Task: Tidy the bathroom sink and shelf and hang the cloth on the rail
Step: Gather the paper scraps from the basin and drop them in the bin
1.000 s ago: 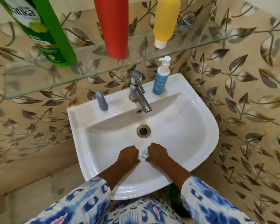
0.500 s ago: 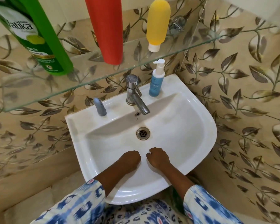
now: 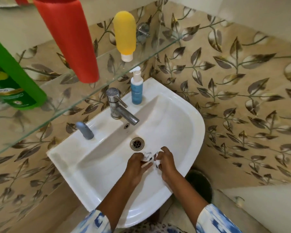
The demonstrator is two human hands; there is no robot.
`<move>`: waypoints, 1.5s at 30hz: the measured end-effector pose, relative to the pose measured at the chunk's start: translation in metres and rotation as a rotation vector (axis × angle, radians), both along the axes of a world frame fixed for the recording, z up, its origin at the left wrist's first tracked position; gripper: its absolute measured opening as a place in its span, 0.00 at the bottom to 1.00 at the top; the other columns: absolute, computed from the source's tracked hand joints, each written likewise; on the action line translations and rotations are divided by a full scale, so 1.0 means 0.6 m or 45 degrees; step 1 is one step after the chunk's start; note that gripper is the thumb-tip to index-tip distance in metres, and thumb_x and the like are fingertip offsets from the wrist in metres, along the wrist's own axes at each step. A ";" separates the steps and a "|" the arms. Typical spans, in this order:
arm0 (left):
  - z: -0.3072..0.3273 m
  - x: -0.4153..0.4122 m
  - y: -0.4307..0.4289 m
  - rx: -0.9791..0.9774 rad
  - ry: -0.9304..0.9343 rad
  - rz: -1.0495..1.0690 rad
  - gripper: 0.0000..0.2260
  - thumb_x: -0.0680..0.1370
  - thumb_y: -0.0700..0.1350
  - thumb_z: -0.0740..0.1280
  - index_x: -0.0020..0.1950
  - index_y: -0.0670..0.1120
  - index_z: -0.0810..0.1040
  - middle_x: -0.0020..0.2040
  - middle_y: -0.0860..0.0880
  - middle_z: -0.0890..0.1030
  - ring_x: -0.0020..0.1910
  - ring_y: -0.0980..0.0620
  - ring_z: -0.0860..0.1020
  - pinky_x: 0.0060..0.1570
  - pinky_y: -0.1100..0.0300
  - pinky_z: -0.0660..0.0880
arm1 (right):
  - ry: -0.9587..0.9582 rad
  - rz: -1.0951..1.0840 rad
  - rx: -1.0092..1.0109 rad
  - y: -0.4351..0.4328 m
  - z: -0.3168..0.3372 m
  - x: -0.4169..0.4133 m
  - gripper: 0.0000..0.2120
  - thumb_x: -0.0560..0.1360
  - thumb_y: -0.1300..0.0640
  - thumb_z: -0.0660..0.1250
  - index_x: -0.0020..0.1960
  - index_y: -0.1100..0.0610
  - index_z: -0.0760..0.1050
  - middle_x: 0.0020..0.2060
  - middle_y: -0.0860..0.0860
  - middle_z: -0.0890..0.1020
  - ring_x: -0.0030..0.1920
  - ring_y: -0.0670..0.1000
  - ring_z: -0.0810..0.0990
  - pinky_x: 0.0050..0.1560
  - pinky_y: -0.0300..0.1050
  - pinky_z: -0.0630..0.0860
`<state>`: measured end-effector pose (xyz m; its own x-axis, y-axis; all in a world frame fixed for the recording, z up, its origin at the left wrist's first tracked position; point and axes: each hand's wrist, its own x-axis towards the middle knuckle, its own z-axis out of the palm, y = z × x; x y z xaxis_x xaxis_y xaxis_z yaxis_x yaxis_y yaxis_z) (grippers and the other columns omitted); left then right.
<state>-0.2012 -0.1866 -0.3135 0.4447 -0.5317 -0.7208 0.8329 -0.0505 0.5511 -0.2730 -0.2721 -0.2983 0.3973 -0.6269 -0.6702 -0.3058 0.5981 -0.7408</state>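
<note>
Both my hands are down in the white sink (image 3: pixel 183 125), just in front of the drain (image 3: pixel 137 143). My left hand (image 3: pixel 138 165) and my right hand (image 3: pixel 166 163) pinch a small white crumpled scrap with dark marks (image 3: pixel 149 156) between them. A blue pump bottle (image 3: pixel 136 89) stands on the sink's back rim right of the chrome tap (image 3: pixel 118 106). A grey-blue item (image 3: pixel 85 130) stands on the rim left of the tap. On the glass shelf (image 3: pixel 107 78) above stand a green bottle (image 3: pixel 15 76), a red bottle (image 3: pixel 69 39) and a yellow bottle (image 3: pixel 125 34). No cloth or rail is in view.
Leaf-patterned tiled walls close in on the left and right of the sink. A dark round bin or drain (image 3: pixel 200 184) sits on the floor below the sink's right side. The glass shelf overhangs the back of the basin.
My view has shifted closer and to the right. My hands, fisted side by side half a second ago, have moved toward the drain and spread their fingers, showing the scrap held between them.
</note>
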 end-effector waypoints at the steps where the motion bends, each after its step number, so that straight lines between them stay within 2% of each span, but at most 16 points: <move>1: 0.006 -0.007 -0.011 -0.090 0.058 0.026 0.08 0.75 0.33 0.56 0.43 0.41 0.74 0.45 0.43 0.80 0.43 0.47 0.79 0.41 0.57 0.79 | -0.080 -0.115 0.035 0.003 0.008 -0.003 0.16 0.67 0.75 0.53 0.34 0.55 0.67 0.23 0.50 0.70 0.22 0.48 0.67 0.23 0.35 0.61; 4: 0.011 -0.035 -0.043 -0.254 0.119 0.152 0.09 0.78 0.34 0.56 0.49 0.45 0.73 0.42 0.42 0.79 0.41 0.46 0.78 0.35 0.60 0.79 | -0.302 -0.393 0.042 0.011 0.033 -0.019 0.18 0.70 0.74 0.51 0.43 0.56 0.72 0.29 0.52 0.75 0.29 0.49 0.75 0.29 0.39 0.70; 9: 0.041 -0.110 -0.103 -0.289 0.149 -0.043 0.13 0.79 0.41 0.59 0.62 0.47 0.74 0.49 0.49 0.79 0.41 0.56 0.82 0.34 0.62 0.80 | -0.502 -0.790 0.074 0.007 0.068 -0.062 0.14 0.73 0.70 0.55 0.39 0.56 0.74 0.33 0.55 0.79 0.35 0.52 0.77 0.34 0.40 0.74; 10: 0.052 -0.141 -0.118 -0.342 0.264 0.018 0.13 0.78 0.43 0.61 0.61 0.46 0.75 0.51 0.51 0.79 0.42 0.57 0.82 0.33 0.60 0.81 | -0.557 -0.872 0.095 0.004 0.072 -0.073 0.12 0.73 0.68 0.56 0.39 0.56 0.75 0.32 0.54 0.80 0.35 0.53 0.78 0.35 0.41 0.76; 13: 0.075 -0.220 -0.154 -0.756 1.284 0.758 0.12 0.73 0.49 0.69 0.55 0.46 0.79 0.53 0.52 0.80 0.48 0.51 0.79 0.37 0.52 0.80 | -0.665 -1.035 0.086 -0.011 0.082 -0.110 0.08 0.75 0.59 0.60 0.44 0.57 0.77 0.35 0.55 0.82 0.37 0.53 0.81 0.39 0.44 0.79; 16: 0.099 -0.283 -0.175 -0.841 1.488 0.863 0.08 0.73 0.48 0.69 0.52 0.51 0.81 0.48 0.54 0.82 0.49 0.56 0.79 0.52 0.60 0.76 | -0.779 -1.168 0.078 -0.036 0.088 -0.160 0.11 0.76 0.54 0.60 0.46 0.57 0.79 0.36 0.55 0.84 0.37 0.52 0.84 0.38 0.44 0.81; 18: 0.103 -0.307 -0.187 -0.739 1.409 0.660 0.08 0.75 0.49 0.66 0.51 0.51 0.82 0.45 0.50 0.83 0.50 0.55 0.79 0.50 0.57 0.75 | -0.852 -1.259 0.079 -0.051 0.087 -0.197 0.15 0.77 0.50 0.57 0.47 0.56 0.79 0.34 0.53 0.85 0.34 0.50 0.85 0.33 0.42 0.81; 20: 0.106 -0.320 -0.198 -0.295 0.622 0.028 0.13 0.77 0.49 0.62 0.56 0.47 0.81 0.51 0.47 0.83 0.51 0.52 0.80 0.48 0.54 0.76 | -0.880 -1.337 0.062 -0.067 0.084 -0.240 0.19 0.79 0.48 0.51 0.51 0.57 0.78 0.37 0.52 0.86 0.36 0.49 0.85 0.32 0.41 0.80; 22: 0.078 -0.330 -0.207 -0.328 0.161 -0.252 0.15 0.79 0.46 0.60 0.64 0.44 0.75 0.59 0.45 0.80 0.55 0.51 0.80 0.55 0.57 0.77 | -0.920 -1.385 0.081 -0.082 0.081 -0.281 0.20 0.80 0.50 0.49 0.53 0.57 0.77 0.42 0.51 0.85 0.39 0.49 0.85 0.35 0.41 0.81; 26: 0.038 -0.393 -0.235 -0.327 0.162 -0.362 0.13 0.79 0.41 0.59 0.64 0.45 0.73 0.61 0.37 0.78 0.62 0.38 0.75 0.65 0.44 0.68 | -0.992 -1.419 0.124 -0.107 0.059 -0.359 0.16 0.80 0.58 0.52 0.59 0.58 0.75 0.51 0.52 0.82 0.52 0.52 0.81 0.53 0.47 0.76; 31: -0.041 -0.456 -0.267 -0.225 0.043 -0.643 0.17 0.79 0.56 0.58 0.60 0.48 0.77 0.57 0.51 0.80 0.52 0.60 0.80 0.49 0.67 0.77 | -0.982 -1.449 0.214 -0.136 -0.019 -0.427 0.16 0.78 0.58 0.52 0.53 0.58 0.78 0.50 0.55 0.82 0.52 0.56 0.80 0.57 0.50 0.74; 33: -0.079 -0.474 -0.278 -0.190 0.082 -0.572 0.15 0.79 0.53 0.58 0.58 0.46 0.77 0.55 0.48 0.81 0.52 0.55 0.81 0.52 0.61 0.78 | -0.944 -1.459 0.262 -0.151 -0.057 -0.448 0.19 0.78 0.55 0.50 0.54 0.60 0.78 0.50 0.56 0.82 0.52 0.56 0.79 0.58 0.50 0.72; 36: -0.147 -0.503 -0.295 -0.085 0.103 -0.377 0.11 0.80 0.42 0.59 0.58 0.39 0.76 0.51 0.39 0.80 0.50 0.42 0.79 0.58 0.45 0.73 | -0.885 -1.452 0.322 -0.168 -0.131 -0.473 0.21 0.77 0.55 0.48 0.56 0.62 0.76 0.53 0.58 0.80 0.54 0.57 0.78 0.58 0.50 0.72; 41: -0.286 -0.533 -0.305 0.070 0.048 -0.465 0.14 0.80 0.46 0.59 0.61 0.42 0.76 0.54 0.46 0.80 0.47 0.53 0.80 0.49 0.59 0.77 | -0.717 -1.411 0.440 -0.187 -0.263 -0.502 0.16 0.78 0.60 0.51 0.57 0.62 0.75 0.48 0.57 0.83 0.48 0.56 0.82 0.55 0.48 0.76; 43: -0.342 -0.541 -0.305 0.095 0.110 -0.550 0.20 0.80 0.52 0.55 0.68 0.45 0.70 0.59 0.51 0.76 0.51 0.60 0.76 0.54 0.66 0.73 | -0.676 -1.384 0.510 -0.191 -0.312 -0.508 0.14 0.79 0.60 0.53 0.53 0.62 0.77 0.44 0.56 0.84 0.45 0.55 0.83 0.49 0.46 0.79; 45: -0.385 -0.544 -0.308 0.114 0.177 -0.494 0.20 0.80 0.50 0.55 0.70 0.43 0.68 0.60 0.49 0.75 0.54 0.56 0.75 0.60 0.62 0.69 | -0.655 -1.364 0.594 -0.196 -0.364 -0.511 0.16 0.79 0.59 0.54 0.47 0.60 0.81 0.39 0.56 0.85 0.44 0.55 0.82 0.46 0.44 0.80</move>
